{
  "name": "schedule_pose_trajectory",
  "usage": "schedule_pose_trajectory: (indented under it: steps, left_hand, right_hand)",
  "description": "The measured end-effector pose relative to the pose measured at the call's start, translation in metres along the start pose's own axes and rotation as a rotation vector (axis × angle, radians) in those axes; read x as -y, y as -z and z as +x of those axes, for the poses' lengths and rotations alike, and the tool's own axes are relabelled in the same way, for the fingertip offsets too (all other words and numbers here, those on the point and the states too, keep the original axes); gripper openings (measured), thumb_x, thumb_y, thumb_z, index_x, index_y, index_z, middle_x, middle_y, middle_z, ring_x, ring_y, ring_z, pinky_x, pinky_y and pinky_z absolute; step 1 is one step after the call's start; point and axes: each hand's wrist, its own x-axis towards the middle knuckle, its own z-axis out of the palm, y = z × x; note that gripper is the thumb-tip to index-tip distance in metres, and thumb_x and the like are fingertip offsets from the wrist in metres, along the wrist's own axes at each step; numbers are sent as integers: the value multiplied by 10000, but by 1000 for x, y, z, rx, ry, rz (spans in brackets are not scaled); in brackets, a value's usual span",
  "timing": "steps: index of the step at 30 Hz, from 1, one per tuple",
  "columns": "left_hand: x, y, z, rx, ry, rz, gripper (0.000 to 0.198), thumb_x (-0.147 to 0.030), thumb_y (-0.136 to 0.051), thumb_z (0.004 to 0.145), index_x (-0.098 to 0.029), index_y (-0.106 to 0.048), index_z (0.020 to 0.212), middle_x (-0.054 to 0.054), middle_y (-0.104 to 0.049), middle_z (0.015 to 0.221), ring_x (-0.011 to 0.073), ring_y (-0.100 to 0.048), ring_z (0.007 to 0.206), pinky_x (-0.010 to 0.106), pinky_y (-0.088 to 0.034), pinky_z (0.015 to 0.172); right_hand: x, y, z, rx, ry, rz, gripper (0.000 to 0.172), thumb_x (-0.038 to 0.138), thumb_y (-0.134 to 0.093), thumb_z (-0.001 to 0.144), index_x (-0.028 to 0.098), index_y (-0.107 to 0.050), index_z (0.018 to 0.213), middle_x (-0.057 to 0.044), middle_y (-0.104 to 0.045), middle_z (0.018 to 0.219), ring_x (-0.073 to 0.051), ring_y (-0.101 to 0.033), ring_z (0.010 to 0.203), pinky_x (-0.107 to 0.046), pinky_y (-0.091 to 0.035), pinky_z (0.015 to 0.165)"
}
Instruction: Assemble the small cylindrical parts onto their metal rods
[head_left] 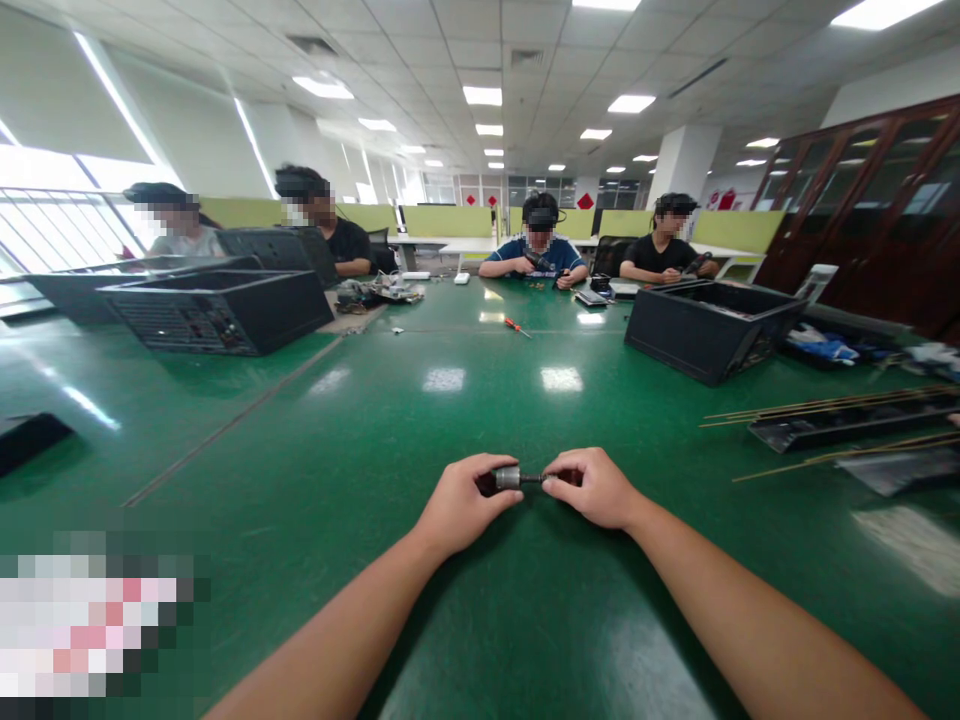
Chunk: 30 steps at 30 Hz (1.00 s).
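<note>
Low over the green tabletop [495, 415], my left hand [457, 505] is closed around a short silver and dark metal cylinder [508, 478], thumb in front and fingers behind. A thin dark shaft [532, 478] runs from the cylinder toward the right. My right hand [600, 492] pinches the far end of that shaft between thumb and fingers. The two hands face each other, a small gap apart, with the piece lying level between them. My fingers cover both ends of it, so its exact kind cannot be made out.
Black computer cases [292, 312] stand at the left, another case [679, 335] at the right. A red screwdriver [516, 327] lies ahead. Thin rods [795, 460] and a dark metal channel [795, 432] lie at right. Several people sit across the table, one person [536, 250] straight ahead.
</note>
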Motion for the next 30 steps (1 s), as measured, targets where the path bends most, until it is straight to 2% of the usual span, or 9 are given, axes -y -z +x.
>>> schedule_pose_trajectory:
  steps: [30]
  left_hand:
    - [-3,3,1,-28,23,-6,329,-288,-737,712,-241,-707,1037,32,-736,1013,219,-666,930,349,-502,856]
  right_hand:
    - [0,1,1,-23,-11,-22,184,285,-623,802,165,-757,838,-32,-693,713,-133,-559,600,-239,-399,566]
